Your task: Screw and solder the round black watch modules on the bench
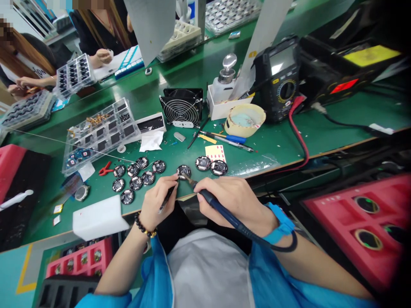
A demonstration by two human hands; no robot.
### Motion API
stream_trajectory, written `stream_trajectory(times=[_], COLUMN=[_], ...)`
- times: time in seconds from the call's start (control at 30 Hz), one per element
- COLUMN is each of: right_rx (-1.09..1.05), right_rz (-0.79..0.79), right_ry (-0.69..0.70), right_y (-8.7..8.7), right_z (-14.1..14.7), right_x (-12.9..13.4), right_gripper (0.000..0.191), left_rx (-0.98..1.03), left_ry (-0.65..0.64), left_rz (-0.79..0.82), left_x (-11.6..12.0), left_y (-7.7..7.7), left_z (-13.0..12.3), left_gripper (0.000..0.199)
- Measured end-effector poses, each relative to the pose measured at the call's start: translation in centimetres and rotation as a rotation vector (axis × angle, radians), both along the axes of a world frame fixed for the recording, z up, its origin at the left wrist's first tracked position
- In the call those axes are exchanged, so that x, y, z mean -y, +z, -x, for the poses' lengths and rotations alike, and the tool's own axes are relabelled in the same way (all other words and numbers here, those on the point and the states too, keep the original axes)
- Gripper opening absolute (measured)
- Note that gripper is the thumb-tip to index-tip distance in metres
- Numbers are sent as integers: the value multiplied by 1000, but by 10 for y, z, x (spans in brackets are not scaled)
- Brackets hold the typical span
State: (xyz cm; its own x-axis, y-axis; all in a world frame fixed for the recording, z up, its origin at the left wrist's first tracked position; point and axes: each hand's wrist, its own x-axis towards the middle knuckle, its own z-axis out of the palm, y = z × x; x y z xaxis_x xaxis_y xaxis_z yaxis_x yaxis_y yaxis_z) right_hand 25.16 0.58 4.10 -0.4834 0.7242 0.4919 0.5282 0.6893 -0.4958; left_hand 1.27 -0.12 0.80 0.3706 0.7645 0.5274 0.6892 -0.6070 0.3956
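Head view, looking down at a green workbench point(144, 100):
- The left hand point(157, 201) is closed around a slim dark tool point(167, 199), whose tip is just beside a round circuit board point(183, 172).
- The right hand point(224, 199) is closed around a soldering iron point(218, 204), its metal tip reaching that board's near edge.
- The board lies flat near the bench's front edge, with similar round boards point(148, 177) on both sides.
- Farther back stand a clear compartment tray point(101, 134) and a digital multimeter point(278, 79).
- At upper left, a co-worker's hand point(104, 55) rests across the bench.
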Motion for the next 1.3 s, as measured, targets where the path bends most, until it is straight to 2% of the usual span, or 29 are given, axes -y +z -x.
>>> stream_trajectory(times=[0.1, 0.4, 0.63, 0.73, 0.9, 1.0, 1.07, 1.17, 1.23, 1.3], right_rx=[3, 2, -76, -110, -250, -190, -289, -515, -531, -475], right_rz=[-3, -26, -40, -35, -64, -31, 18, 192, 316, 393], right_ry=[20, -37, -92, -209, -656, -780, -730, -465, -277, -167], right_y=[1, 2, 8, 6, -11, -16, -15, -9, -5, -2], right_z=[-1, -3, -22, -38, -64, -70, -68, -57, -47, -37], right_x=[-1, -4, -2, -2, -18, -23, -18, -3, 3, 5], right_gripper=[10, 7, 7, 7, 18, 23, 19, 10, 7, 9], left_rx=[-2, 14, 34, 46, 57, 63, 62, 69, 73, 73], left_ry=[-7, -33, -42, -51, -35, -26, -26, -29, -27, -21], left_rz=[13, 22, 35, 36, 32, 39, 42, 42, 42, 41], left_x=[0, 1, 1, 1, 1, 1, 1, 1, 1, 1], left_y=[0, 0, 1, 1, 0, 0, 0, 0, -1, -1], left_z=[0, 1, 0, 0, -1, -1, -1, -1, -1, -1], left_gripper=[24, 27, 27, 27, 27, 26, 26, 26, 26, 26])
